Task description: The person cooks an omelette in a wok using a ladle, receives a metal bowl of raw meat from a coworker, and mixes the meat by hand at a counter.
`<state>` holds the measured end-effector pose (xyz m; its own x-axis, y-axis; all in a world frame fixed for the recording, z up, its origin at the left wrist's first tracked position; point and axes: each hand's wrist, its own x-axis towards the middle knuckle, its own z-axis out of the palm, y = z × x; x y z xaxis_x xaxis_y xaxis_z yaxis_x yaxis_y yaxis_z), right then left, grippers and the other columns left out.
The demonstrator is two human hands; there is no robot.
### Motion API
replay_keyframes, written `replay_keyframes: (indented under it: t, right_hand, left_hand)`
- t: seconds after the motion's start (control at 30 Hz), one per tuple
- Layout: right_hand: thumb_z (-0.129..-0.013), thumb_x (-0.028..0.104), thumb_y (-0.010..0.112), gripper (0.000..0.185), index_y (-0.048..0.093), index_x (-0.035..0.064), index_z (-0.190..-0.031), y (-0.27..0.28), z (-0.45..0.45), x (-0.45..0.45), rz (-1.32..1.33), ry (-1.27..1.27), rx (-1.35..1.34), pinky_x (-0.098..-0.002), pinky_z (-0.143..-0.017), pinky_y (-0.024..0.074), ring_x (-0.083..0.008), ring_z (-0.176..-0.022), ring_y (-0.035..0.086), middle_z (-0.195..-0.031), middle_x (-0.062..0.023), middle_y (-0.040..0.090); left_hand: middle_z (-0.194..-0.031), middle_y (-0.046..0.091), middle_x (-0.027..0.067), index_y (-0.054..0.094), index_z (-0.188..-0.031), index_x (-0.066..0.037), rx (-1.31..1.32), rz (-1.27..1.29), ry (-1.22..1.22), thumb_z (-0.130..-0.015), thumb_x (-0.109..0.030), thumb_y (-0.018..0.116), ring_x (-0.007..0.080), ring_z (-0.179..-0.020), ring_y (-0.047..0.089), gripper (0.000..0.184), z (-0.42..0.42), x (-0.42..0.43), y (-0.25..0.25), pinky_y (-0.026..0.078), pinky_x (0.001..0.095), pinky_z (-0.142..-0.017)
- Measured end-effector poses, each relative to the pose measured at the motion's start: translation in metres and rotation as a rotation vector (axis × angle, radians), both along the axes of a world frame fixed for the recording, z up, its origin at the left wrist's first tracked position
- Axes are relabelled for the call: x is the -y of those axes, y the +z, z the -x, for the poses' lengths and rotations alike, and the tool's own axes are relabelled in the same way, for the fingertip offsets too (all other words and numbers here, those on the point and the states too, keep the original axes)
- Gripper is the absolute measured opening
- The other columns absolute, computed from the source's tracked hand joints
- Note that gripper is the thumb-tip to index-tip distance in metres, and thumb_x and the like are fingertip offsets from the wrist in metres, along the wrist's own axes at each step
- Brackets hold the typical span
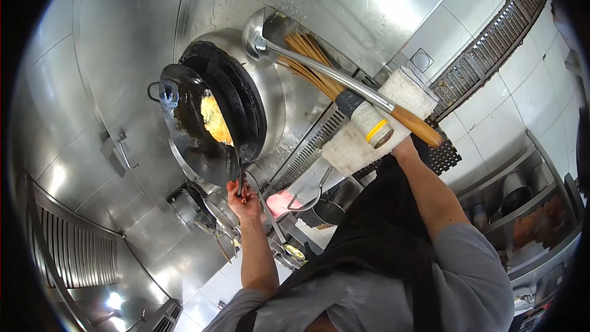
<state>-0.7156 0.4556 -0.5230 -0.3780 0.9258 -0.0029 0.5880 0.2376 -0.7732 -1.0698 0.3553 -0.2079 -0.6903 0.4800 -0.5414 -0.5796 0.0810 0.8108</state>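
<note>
My left hand [244, 201] is closed around the handle at the near edge of a black wok [184, 129]. The wok is tilted steeply, and a piece of yellow cooked egg [215, 121] lies on its inner surface. My right hand [402, 149] is by a white towel [350, 149]; only the wrist area shows, and its fingers are hidden. Over the towel lie a long steel ladle [332, 72] with a wooden end and a bamboo wok brush [372, 124] with a wrapped handle.
Behind the wok is a round black burner ring [255, 110] set in a steel range. A pink item [283, 203] and several pans and containers stand near my left forearm. A rusty floor grate [485, 46] and a steel shelf [522, 178] are to the right.
</note>
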Motion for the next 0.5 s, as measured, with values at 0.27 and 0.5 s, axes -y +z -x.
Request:
replay_keyframes:
  t: [0.27,0.5]
  right_hand:
    - [-0.081,0.022,0.059,0.034,0.060,0.0054,-0.110,0.000,0.000,-0.002,-0.012,0.003,-0.009,-0.0421,-0.086,0.0482,-0.0360,-0.101,0.058,-0.109,-0.0185,0.061]
    - [-0.081,0.023,0.059,0.034,0.060,0.0055,-0.111,0.000,0.002,-0.005,-0.017,0.005,-0.016,-0.0421,-0.087,0.0480,-0.0361,-0.102,0.058,-0.110,-0.0186,0.061]
  left_hand:
    - [-0.111,0.058,0.0200,0.052,-0.113,0.000,-0.034,-0.044,-0.046,-0.080,-0.004,0.050,0.0149,-0.068,0.056,0.034,0.003,0.006,-0.006,0.044,0.0184,-0.048]
    - [-0.104,0.059,0.0144,0.053,-0.112,0.001,-0.021,-0.023,-0.058,-0.077,-0.005,0.052,0.0138,-0.067,0.055,0.036,0.002,0.002,-0.004,0.045,0.0203,-0.049]
